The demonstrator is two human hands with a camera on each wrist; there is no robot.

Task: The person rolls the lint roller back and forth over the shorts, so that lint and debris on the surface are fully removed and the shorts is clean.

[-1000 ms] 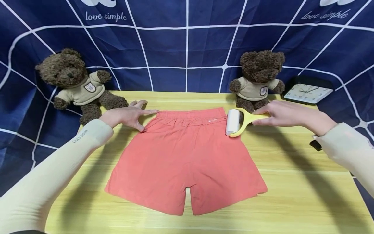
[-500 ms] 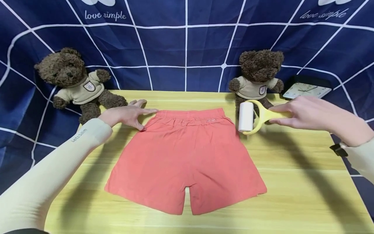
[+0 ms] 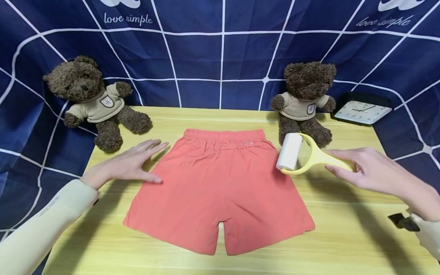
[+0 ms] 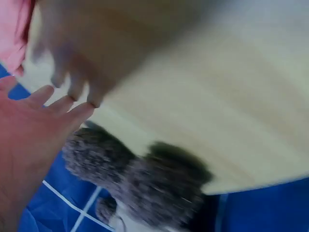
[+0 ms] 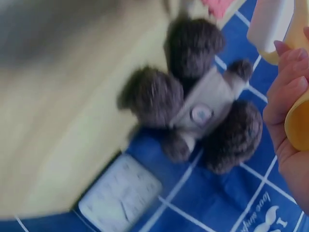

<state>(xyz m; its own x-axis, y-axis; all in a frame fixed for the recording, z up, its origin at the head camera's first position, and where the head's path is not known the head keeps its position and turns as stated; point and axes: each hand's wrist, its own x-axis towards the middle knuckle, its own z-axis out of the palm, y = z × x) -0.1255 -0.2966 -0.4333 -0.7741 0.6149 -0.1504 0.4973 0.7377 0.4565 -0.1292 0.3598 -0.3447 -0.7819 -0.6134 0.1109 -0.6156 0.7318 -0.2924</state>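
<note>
Coral shorts (image 3: 213, 183), likely limp, best lifted by the waistband (image 3: 223, 135), lie between the empty, spread left hand (image 3: 132, 161) and the right hand (image 3: 374, 170) gripping a roller (image 3: 320, 156).

Right hand (image 5: 276, 116) at right edge, fingers curled round yellow-handled roller (image 5: 300, 128), white cylinder (image 5: 273, 21) up top. Clothed brown teddy bear (image 5: 210, 96) near white-faced clock (image 5: 120, 195). Blue white-lined cloth (image 5: 217, 193), lettered lower right. Blurry pale tabletop (image 5: 72, 145) left; pink fabric (image 5: 219, 6) top.
</note>
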